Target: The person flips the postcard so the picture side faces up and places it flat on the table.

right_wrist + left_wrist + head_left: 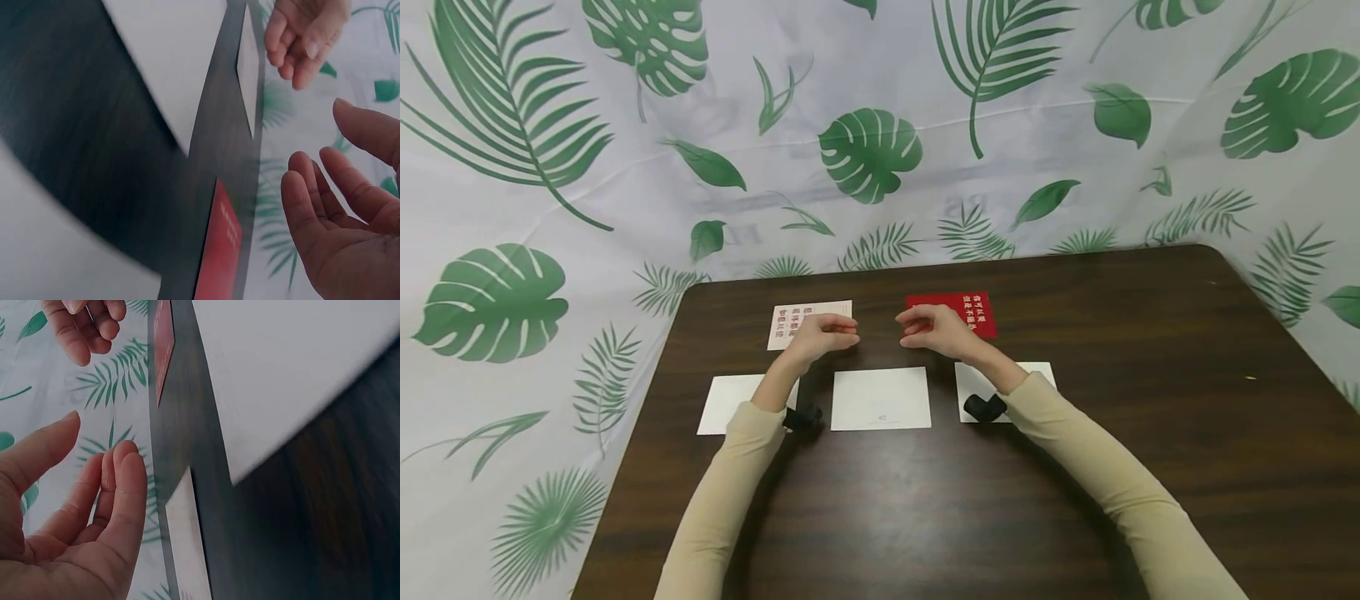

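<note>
My left hand (822, 337) hovers by the white card with red writing (784, 327) at the back left of the table. Its fingers are loosely bent, thumb apart from them, and nothing lies between them in the left wrist view. Facing it, my right hand (942, 331) is held over the near side of the red card with white writing (983, 317), also with relaxed fingers and holding nothing. A blank white card (882, 398) lies in the middle, in front of both hands. Another white card (718, 404) lies partly under the left forearm, and a third white card (1037, 377) under the right wrist.
The dark wooden table (880, 517) carries the cards in two rows. Behind it hangs a white cloth (880, 225) printed with green leaves. A black wrist camera (805, 418) sits on the left wrist, and another black camera (983, 408) on the right.
</note>
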Tool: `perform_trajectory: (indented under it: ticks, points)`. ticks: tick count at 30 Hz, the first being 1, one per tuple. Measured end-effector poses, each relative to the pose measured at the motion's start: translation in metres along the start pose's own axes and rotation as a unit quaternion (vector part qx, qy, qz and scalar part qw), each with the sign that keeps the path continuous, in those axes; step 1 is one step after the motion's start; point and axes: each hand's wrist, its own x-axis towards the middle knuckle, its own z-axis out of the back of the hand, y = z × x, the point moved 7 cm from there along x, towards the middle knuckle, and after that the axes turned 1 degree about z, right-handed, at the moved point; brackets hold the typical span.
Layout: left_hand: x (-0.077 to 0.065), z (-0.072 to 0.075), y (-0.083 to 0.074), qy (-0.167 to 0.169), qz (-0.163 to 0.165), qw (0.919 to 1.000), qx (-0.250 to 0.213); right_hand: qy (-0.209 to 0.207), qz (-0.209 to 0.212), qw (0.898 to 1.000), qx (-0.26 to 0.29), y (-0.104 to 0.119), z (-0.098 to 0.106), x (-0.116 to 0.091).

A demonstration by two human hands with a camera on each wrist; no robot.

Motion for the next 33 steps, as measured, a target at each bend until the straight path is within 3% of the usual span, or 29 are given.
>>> perform_trajectory:
  ticks: [12, 24, 33]
  points:
    - [-0.023, 0.037, 0.02, -0.028, 0.023, 0.999, -0.026, 0.05, 0.004, 0.998, 0.045, 0.014, -0.045, 0.016]
    - [-0.053, 0.09, 0.041, -0.063, 0.041, 0.9966, -0.035, 0.096, 0.003, 0.992, 0.086, 0.035, -0.091, 0.033]
    - [-0.082, 0.133, 0.065, -0.13, 0.062, 0.9894, -0.018, 0.115, 0.003, 0.987, 0.112, 0.049, -0.129, 0.044]
